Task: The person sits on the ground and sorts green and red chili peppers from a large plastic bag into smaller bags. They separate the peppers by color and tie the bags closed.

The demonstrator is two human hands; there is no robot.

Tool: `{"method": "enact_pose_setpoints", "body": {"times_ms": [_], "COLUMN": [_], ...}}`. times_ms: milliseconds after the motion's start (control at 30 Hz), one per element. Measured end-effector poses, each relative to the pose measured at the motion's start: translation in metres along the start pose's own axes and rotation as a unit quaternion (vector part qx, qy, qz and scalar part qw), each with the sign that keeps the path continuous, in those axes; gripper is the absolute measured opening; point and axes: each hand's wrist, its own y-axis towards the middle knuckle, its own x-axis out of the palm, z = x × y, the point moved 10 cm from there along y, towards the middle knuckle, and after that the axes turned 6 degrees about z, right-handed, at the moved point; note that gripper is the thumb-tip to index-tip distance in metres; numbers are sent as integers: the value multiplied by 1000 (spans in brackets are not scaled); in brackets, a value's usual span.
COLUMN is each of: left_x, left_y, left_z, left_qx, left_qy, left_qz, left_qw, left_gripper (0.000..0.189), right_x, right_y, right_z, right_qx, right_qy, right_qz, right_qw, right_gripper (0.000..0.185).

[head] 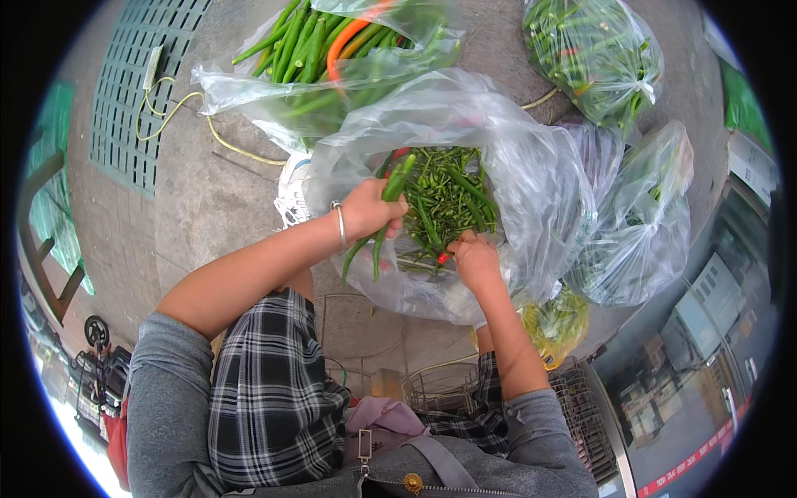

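My left hand (377, 208) is closed around a few long green chili peppers (398, 177), whose tips hang below the fist. It is above the left side of a wide-mouthed clear plastic bag (535, 168). Inside the bag lie many small, thin green chili peppers and stem-like pieces (445, 187), with a few longer green ones among them. My right hand (476, 258) reaches into the near right part of the bag, fingers bent together. Its fingertips touch a red chili pepper (443, 258) beside a green one; whether they pinch it is hidden.
Another open plastic bag (249, 93) beyond holds large green peppers and an orange-red one (345, 37). A tied bag of peppers (591, 56) and more filled bags (647, 224) are at right. A yellow cord (218, 134) crosses the pavement. Wire baskets (442, 386) stand near my knees.
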Motion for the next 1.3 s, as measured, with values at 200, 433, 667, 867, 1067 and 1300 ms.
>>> {"method": "enact_pose_setpoints", "body": {"times_ms": [200, 433, 667, 867, 1067, 1300], "left_x": [-6, -3, -2, -5, -23, -27], "left_y": [1, 3, 3, 4, 6, 2], "left_z": [-5, -6, -7, -9, 9, 36], "left_qx": [-12, -15, -13, -27, 45, 106], "left_qy": [0, 0, 14, -11, -83, -99], "left_qz": [15, 2, -2, 6, 96, 105], "left_qw": [1000, 1000, 1000, 1000, 991, 984], "left_gripper": [11, 11, 12, 12, 14, 16], "right_x": [-1, 92, 88, 60, -9, -129], "right_y": [3, -32, -20, -19, 35, 140], "right_z": [14, 92, 89, 78, 38, -1], "right_qx": [103, 381, 345, 300, 165, -58], "right_qy": [95, 327, 259, 163, 272, 51], "right_qz": [107, 143, 183, 93, 115, 312], "right_qw": [984, 853, 883, 935, 941, 947], "right_gripper": [16, 27, 26, 35, 29, 29]}}
